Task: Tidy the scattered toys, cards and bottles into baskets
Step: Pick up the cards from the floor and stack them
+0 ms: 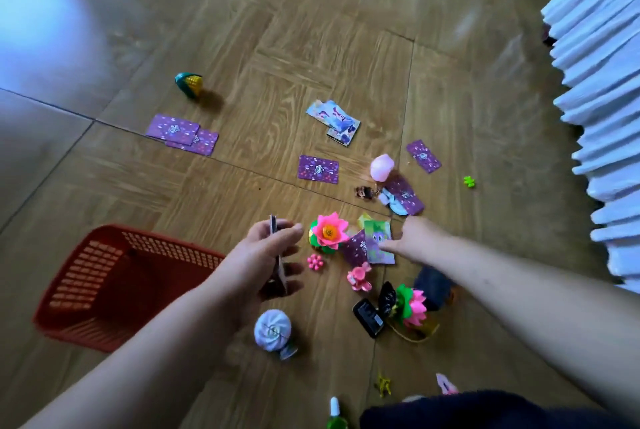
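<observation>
Cards [281,273] edge-on in left hand [263,255]; basket [166,245] rim just left.

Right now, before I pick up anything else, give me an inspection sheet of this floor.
Surface: wood-pattern floor, glare upper left.
Job's things: red basket at left; purple cards scattered; pink lotus toy, toy corn, white bun toy; green bottle at bottom edge.
Clutter: small green piece at far right.
Hands: left hand holds a card stack; right hand touches the green card, grip unclear.
Cables: nothing seen.
Surroundings: white pleated fabric at right.
</observation>
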`<act>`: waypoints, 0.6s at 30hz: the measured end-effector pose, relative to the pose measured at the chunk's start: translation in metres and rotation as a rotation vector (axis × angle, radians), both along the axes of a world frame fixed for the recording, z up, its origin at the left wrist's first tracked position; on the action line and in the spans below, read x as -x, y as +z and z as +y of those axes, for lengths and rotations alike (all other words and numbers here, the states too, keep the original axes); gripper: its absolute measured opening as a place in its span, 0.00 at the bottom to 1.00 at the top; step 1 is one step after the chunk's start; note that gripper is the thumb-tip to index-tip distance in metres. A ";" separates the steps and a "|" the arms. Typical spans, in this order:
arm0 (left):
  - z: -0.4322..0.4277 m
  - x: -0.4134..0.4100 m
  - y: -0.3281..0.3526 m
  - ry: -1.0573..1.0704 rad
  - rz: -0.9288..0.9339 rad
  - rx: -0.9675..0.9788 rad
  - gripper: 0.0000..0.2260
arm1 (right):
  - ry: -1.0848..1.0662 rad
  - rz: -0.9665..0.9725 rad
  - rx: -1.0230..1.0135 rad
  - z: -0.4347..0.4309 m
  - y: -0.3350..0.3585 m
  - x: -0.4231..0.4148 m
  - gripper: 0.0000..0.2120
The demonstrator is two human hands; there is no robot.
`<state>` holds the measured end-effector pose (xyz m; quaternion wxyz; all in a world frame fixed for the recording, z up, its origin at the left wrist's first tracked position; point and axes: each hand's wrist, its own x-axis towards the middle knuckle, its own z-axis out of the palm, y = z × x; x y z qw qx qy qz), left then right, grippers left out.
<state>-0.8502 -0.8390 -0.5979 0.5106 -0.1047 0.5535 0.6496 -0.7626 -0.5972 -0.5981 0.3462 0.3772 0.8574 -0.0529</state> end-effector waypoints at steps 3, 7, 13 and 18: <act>0.018 -0.012 0.001 0.087 0.011 0.088 0.07 | -0.054 0.042 0.027 0.016 -0.041 -0.002 0.41; 0.063 -0.019 0.003 0.194 0.034 0.165 0.11 | 0.132 0.263 0.013 0.042 -0.065 -0.007 0.45; 0.091 -0.025 0.010 0.199 0.070 0.241 0.10 | 0.927 0.465 0.326 0.063 -0.079 -0.008 0.40; 0.096 -0.019 0.006 0.198 0.085 0.285 0.11 | 1.090 0.206 0.185 0.050 -0.081 0.021 0.27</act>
